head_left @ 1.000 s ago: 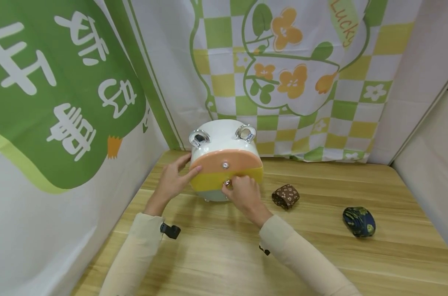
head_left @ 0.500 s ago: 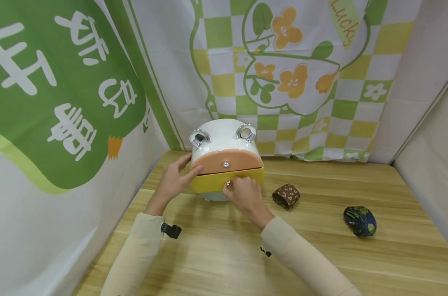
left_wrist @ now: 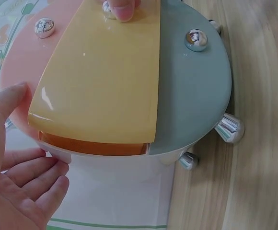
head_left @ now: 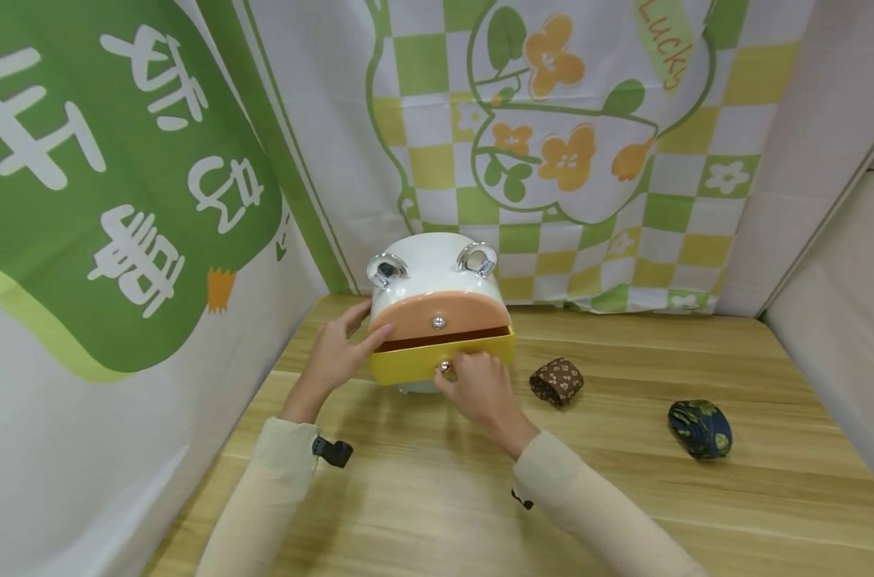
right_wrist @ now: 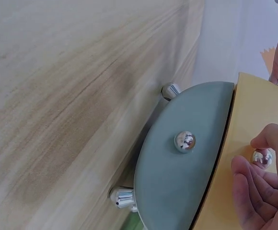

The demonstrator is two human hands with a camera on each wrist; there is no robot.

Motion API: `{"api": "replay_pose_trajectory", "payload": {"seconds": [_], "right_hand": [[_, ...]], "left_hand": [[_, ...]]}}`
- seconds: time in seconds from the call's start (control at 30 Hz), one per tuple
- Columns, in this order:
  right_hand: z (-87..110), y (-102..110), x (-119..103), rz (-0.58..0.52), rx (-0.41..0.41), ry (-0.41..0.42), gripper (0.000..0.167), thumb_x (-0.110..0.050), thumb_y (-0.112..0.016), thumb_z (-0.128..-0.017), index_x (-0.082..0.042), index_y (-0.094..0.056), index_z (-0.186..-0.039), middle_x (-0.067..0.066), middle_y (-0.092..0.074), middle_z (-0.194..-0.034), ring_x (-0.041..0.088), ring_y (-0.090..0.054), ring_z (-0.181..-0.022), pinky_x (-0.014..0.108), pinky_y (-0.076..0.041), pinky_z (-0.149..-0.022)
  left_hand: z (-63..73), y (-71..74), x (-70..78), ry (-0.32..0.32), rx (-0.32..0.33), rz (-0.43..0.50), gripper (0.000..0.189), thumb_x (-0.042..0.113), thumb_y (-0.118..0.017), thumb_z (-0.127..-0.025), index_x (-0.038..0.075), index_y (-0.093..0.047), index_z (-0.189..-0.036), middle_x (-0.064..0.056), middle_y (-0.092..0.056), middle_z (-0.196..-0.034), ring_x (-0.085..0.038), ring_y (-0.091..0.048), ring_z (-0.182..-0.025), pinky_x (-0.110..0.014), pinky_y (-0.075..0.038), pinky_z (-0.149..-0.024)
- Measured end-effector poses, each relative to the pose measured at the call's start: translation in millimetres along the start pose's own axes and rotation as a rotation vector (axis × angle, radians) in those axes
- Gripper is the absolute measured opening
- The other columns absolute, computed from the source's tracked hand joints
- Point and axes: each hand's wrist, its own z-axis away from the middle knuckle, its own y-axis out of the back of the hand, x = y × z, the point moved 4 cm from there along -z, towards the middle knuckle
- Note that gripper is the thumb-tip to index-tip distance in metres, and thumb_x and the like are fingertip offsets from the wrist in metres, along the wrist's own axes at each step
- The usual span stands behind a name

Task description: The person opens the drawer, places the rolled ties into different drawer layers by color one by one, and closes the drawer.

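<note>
A small white cabinet [head_left: 437,268] with a rounded body and three coloured drawer fronts stands at the back of the table. Its middle yellow drawer [head_left: 408,365] is pulled partly out, showing a dark gap beneath the orange front [head_left: 426,314]. My right hand [head_left: 483,389] pinches the round silver knob [right_wrist: 262,158] of that drawer between thumb and fingers. At the cabinet's left side, my left hand [head_left: 336,349] steadies the body, thumb on the orange front's edge and relaxed fingers [left_wrist: 31,175] along the side. The grey-green bottom drawer [right_wrist: 187,129] is closed.
Right of the cabinet lies a rolled brown flowered cloth [head_left: 556,381]; farther right is a rolled dark blue patterned cloth [head_left: 700,429]. Two silver rings [head_left: 476,260] stick up from the cabinet top. A printed curtain [head_left: 574,240] hangs close behind, another cloth wall on the left.
The yellow drawer has come out from flush to partly open, drawn toward the person by the right hand on its knob. The left hand stays against the cabinet side.
</note>
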Motion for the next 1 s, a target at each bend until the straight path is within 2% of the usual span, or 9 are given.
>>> {"api": "replay_pose_trajectory", "payload": {"seconds": [0.53,0.8,1.0], "right_hand": [[17.9,11.8,-5.2,0.040,0.090,0.059,0.040,-0.027,-0.080,-0.091,-0.019,-0.051,-0.065,-0.007,-0.049,-0.053,0.004,-0.039,-0.043,0.013,-0.030,-0.038],[27.3,15.3,-7.4,0.028,0.059,0.061,0.037,-0.028,-0.081,-0.091,-0.019,-0.055,-0.066,-0.008,-0.052,-0.052,0.002,-0.038,-0.043,0.012,-0.029,-0.038],[33.8,19.9,-11.5,0.018,0.067,0.067,0.037,-0.028,-0.083,-0.090,-0.018,-0.057,-0.065,-0.009,-0.052,-0.052,0.001,-0.036,-0.042,0.011,-0.028,-0.037]], "left_hand": [[-1.0,0.6,0.7,0.013,-0.007,-0.011,0.079,0.056,-0.072,-0.097,0.011,-0.049,-0.157,-0.015,-0.051,-0.161,-0.037,-0.050,-0.150,-0.056,-0.042,-0.125],[-1.5,1.8,-0.3,0.009,-0.008,-0.015,0.078,0.057,-0.072,-0.096,0.011,-0.051,-0.156,-0.014,-0.053,-0.161,-0.036,-0.050,-0.150,-0.056,-0.042,-0.125],[-1.6,2.3,-0.4,0.008,-0.011,-0.021,0.079,0.058,-0.072,-0.096,0.010,-0.050,-0.156,-0.014,-0.052,-0.161,-0.037,-0.049,-0.150,-0.056,-0.042,-0.125]]}}
